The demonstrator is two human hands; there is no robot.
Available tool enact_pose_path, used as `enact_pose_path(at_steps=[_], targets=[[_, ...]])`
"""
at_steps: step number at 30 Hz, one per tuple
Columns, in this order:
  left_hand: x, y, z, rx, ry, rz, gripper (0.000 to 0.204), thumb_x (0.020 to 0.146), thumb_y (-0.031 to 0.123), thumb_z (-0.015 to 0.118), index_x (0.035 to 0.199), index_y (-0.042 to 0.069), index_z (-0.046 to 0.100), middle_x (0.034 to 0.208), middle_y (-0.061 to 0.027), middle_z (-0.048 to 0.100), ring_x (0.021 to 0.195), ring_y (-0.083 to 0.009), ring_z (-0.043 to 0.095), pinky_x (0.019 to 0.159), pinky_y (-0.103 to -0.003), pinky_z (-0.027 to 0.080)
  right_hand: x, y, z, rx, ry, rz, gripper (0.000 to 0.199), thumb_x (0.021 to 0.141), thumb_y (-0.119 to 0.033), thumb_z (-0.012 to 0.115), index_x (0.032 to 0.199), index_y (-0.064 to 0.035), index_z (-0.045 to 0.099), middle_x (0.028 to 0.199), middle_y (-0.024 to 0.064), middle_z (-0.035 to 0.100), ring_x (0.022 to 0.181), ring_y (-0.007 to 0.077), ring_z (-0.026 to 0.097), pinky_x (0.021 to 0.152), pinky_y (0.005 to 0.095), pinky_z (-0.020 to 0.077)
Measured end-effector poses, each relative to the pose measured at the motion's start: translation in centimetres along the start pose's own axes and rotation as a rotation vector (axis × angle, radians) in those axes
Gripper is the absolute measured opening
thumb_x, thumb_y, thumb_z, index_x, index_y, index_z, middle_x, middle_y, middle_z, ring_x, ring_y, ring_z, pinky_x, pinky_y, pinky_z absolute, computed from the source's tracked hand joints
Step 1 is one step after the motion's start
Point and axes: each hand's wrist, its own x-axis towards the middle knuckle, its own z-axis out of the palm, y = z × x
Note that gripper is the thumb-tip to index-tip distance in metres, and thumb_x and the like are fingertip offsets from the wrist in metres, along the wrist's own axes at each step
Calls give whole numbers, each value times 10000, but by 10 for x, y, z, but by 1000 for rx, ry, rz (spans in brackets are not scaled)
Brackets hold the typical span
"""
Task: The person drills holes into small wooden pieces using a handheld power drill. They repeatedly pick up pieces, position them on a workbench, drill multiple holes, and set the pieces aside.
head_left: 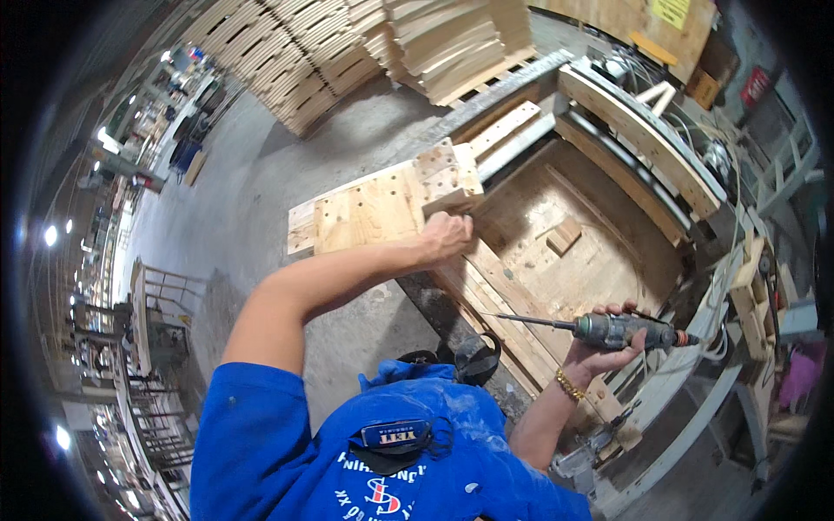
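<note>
My right hand (615, 339) is wrapped around a straight power screwdriver (599, 329), grey and dark green, with an orange coil at its back end. Its long thin bit points left over the wooden frame rail (504, 313). My left hand (447, 235) is closed, its knuckles up, against the near side of a pale wooden block with drilled holes (439, 169). Whatever its curled fingers may hold is hidden. Under and beside the block lie wide light boards (369, 208) with dark holes.
Inside the bench recess (530, 260) sits a small wood block (565, 235). A curved clamp beam (638, 139) runs along the far right side. Tall stacks of wooden slats (287, 61) stand beyond the floor. Hoses (725, 339) hang at the right.
</note>
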Motion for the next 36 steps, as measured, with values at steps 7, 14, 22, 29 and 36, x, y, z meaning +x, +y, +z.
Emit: enact_pose_path(at_steps=[7,14,22,29,36], targets=[[-18,38,-11,-522,85,-11,583,620,251,740,1098,109,437,965,-162,499,742,-350,611,556,-430,512,-7,-2,4,-46,-199,137,331,829,-260,558,1087,-75,465,1024,103,513,832,211,545,734,350,494],[-133,-22,-44,-1178,646,-527,452,686,385,712,1005,70,656,904,-140,606,775,-227,618,689,-321,506,-10,1,11,-153,-271,65,337,832,-253,558,1096,-71,452,1052,79,486,871,182,518,737,323,466],[-252,-205,76,-1121,461,-1486,552,745,559,575,982,69,670,906,-137,669,843,-272,641,742,-374,488,-54,94,64,-76,-352,219,373,817,-176,574,1148,-93,423,1046,66,461,805,172,518,710,312,465],[-265,-224,126,-1217,349,-1162,589,698,507,662,1065,49,617,938,-165,653,923,-321,617,791,-415,473,-100,175,108,-112,-488,256,377,804,-141,581,1131,-56,414,1054,67,455,856,201,515,743,359,443],[-282,-282,172,-1159,616,-469,865,516,244,848,1259,81,437,1146,-77,581,1013,-245,577,719,-382,487,-117,227,129,-193,-441,189,387,833,-205,548,1173,-71,421,1059,76,455,837,207,546,694,358,442]])
